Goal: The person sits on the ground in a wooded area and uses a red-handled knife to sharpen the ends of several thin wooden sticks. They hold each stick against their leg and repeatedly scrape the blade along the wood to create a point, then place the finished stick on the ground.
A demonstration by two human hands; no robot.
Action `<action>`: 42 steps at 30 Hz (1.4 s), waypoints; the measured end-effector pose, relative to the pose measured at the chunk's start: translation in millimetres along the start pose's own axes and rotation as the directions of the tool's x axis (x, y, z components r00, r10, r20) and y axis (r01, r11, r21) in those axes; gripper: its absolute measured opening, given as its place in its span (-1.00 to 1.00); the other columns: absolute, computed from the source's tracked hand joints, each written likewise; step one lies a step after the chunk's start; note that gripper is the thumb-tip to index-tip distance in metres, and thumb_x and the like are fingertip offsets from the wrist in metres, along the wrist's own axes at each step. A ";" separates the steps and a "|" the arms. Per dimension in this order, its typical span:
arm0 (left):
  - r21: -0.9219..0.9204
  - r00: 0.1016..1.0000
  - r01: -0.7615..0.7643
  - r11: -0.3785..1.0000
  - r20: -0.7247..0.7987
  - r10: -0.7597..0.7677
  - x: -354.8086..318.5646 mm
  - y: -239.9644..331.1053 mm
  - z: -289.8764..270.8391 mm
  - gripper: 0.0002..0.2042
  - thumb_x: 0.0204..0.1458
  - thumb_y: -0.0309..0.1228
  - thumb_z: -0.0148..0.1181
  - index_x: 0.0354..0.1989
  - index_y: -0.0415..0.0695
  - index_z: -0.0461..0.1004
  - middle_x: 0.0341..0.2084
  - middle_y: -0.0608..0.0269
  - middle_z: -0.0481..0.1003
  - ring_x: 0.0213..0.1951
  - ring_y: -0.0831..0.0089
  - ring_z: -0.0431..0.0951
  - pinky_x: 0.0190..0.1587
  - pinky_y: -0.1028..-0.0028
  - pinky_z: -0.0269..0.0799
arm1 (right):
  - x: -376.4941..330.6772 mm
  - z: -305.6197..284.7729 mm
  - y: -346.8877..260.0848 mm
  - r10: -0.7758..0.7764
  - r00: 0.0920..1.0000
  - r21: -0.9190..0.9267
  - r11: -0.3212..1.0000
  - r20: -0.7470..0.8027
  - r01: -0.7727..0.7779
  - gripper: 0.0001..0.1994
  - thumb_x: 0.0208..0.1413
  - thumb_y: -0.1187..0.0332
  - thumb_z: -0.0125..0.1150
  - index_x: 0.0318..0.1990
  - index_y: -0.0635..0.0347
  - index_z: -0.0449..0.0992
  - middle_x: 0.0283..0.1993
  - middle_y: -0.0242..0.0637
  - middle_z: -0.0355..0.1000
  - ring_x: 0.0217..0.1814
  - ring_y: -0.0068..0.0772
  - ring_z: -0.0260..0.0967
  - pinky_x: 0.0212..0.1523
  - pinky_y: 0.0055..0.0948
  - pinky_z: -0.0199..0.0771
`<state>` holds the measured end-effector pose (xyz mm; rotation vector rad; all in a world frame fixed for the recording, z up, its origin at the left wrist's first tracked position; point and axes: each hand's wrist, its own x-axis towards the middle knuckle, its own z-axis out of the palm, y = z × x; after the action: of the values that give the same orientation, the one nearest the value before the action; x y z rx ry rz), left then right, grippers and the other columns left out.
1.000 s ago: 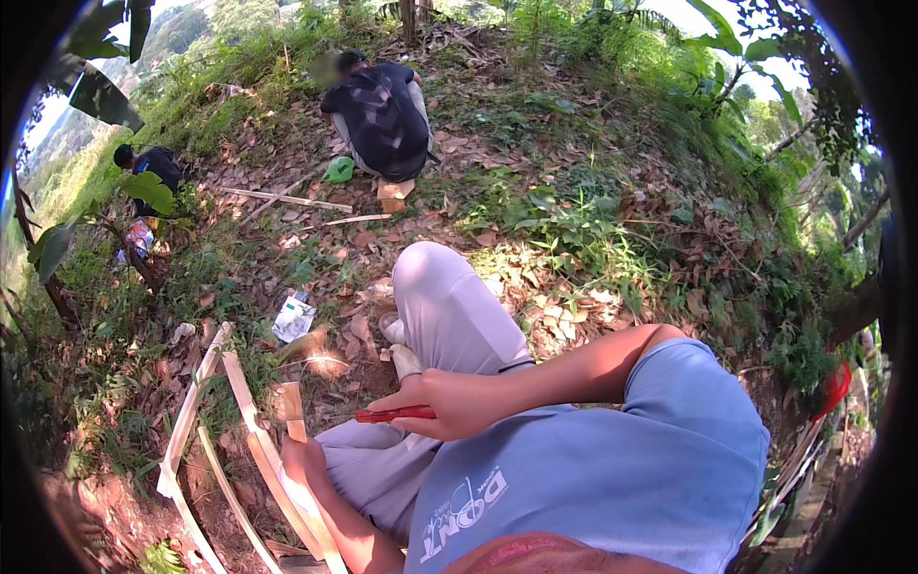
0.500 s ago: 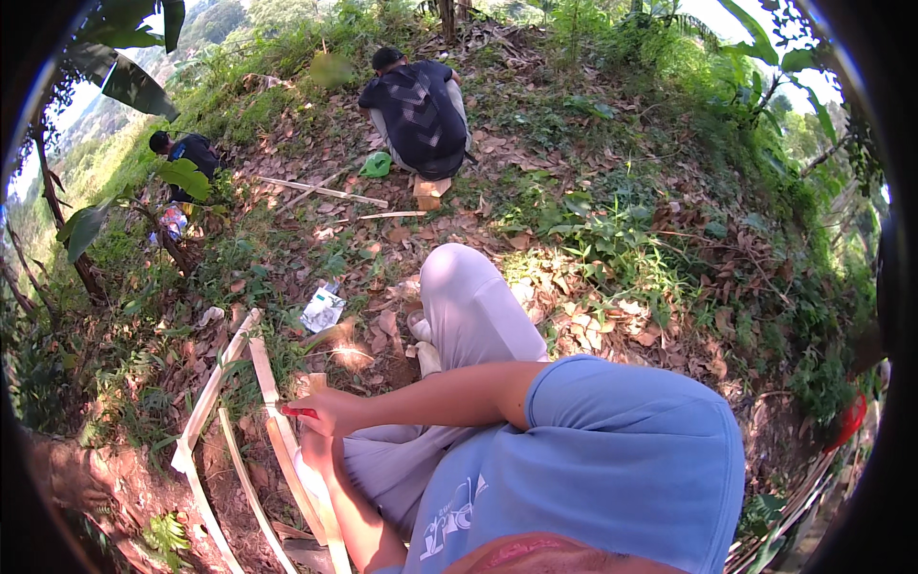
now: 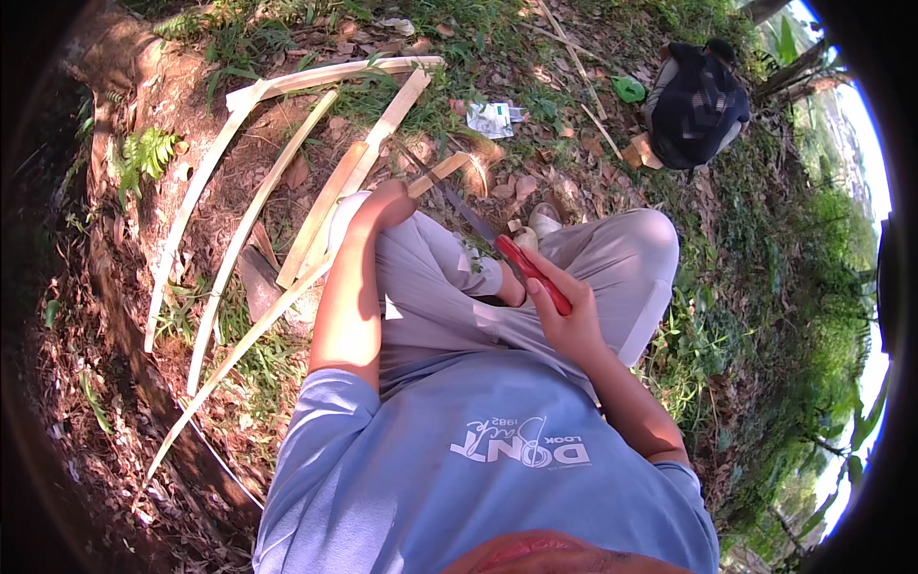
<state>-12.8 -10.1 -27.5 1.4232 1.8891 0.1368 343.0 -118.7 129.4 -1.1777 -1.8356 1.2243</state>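
In my right hand [image 3: 571, 308] is a red-handled saw [image 3: 469, 216] with a long, narrow dark blade. The fingers are closed around the handle, and the blade points up and left. My left hand [image 3: 390, 205] is closed on a long wooden strip [image 3: 234, 358]. That strip runs from the lower left, past my left knee, to a short end beyond the hand. Near this end the blade crosses the strip; whether they touch I cannot tell. Just left of my left hand, a wider wooden board [image 3: 326, 212] lies at a slant.
More wooden strips [image 3: 265, 222] lie on the ground at left, with a jointed pale strip [image 3: 202, 209] beyond. A white packet [image 3: 491, 120] rests on dry leaves ahead. A person in black [image 3: 697, 107] squats at upper right, near a green bag [image 3: 628, 89] and a wooden block [image 3: 642, 151].
The view has swung round toward the left and down. My right hand, formerly beside the left one at the strips, has drawn back to the right with the saw, whose blade now shows.
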 end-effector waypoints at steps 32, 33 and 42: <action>-0.035 0.986 -0.036 0.999 -0.161 0.030 -3.2 -14.0 -21.0 -0.56 0.01 -0.31 0.14 -0.02 -0.31 0.71 0.01 -0.34 0.65 0.10 -0.18 0.67 0.17 0.06 0.55 | 22.5 42.9 77.4 0.090 0.995 0.013 0.996 0.035 -0.091 -0.60 0.46 0.37 0.21 0.36 0.29 0.55 -0.30 -0.31 0.58 -0.31 -0.62 0.44 -0.24 -0.49 0.50; -0.038 0.985 -0.045 0.998 -0.169 0.038 -0.9 -14.0 -17.4 -0.56 0.02 -0.31 0.14 -0.01 -0.30 0.71 0.02 -0.33 0.65 0.12 -0.18 0.66 0.19 0.06 0.54 | 1.6 23.8 79.0 0.118 0.993 0.009 0.993 0.011 -0.118 -0.60 0.46 0.37 0.21 0.37 0.28 0.55 -0.33 -0.34 0.56 -0.34 -0.65 0.43 -0.27 -0.50 0.50; 0.087 0.943 0.216 0.973 -0.276 -0.185 -32.1 29.7 -8.6 -0.61 0.08 -0.27 0.30 0.07 -0.16 0.68 0.03 -0.11 0.70 0.11 -0.01 0.70 0.14 0.09 0.61 | -36.8 -53.9 5.9 0.253 0.945 0.270 0.943 -0.205 -0.194 -0.57 0.50 0.40 0.12 0.43 0.33 0.49 -0.39 -0.49 0.50 -0.45 -0.75 0.27 -0.40 -0.65 0.27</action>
<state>8.2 -23.7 9.4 1.3297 2.2857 0.1265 405.8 -131.7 143.0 -1.3534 -1.3585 1.3281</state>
